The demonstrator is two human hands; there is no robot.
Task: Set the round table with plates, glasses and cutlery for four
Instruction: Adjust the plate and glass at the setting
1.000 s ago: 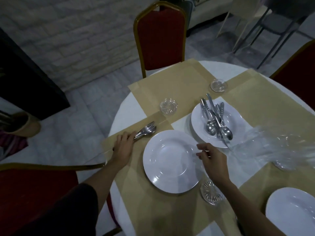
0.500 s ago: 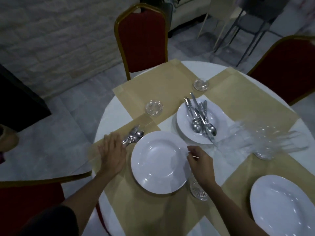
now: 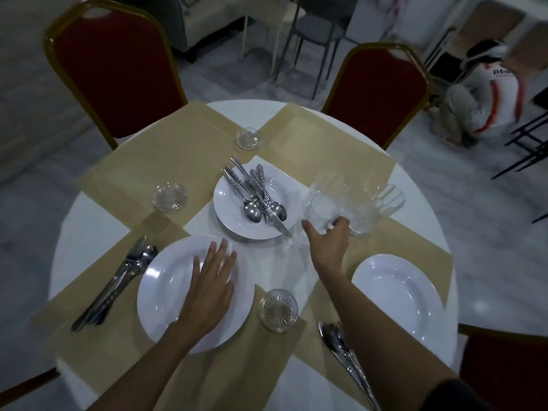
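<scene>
The left hand (image 3: 207, 289) has moved off the cutlery (image 3: 118, 277) to lie flat on the lower-left plate (image 3: 160, 286). The right hand (image 3: 327, 244) has reached the clustered glasses (image 3: 350, 200) at centre right, thumb and fingers spread round one; whether it grips cannot be told. Dragging that glass sideways could topple its close-packed neighbours.

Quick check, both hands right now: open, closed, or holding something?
Left hand: open, fingers straight, flat over the near plate.
Right hand: at the glasses, thumb spread; the blur hides whether it grips one.
</scene>
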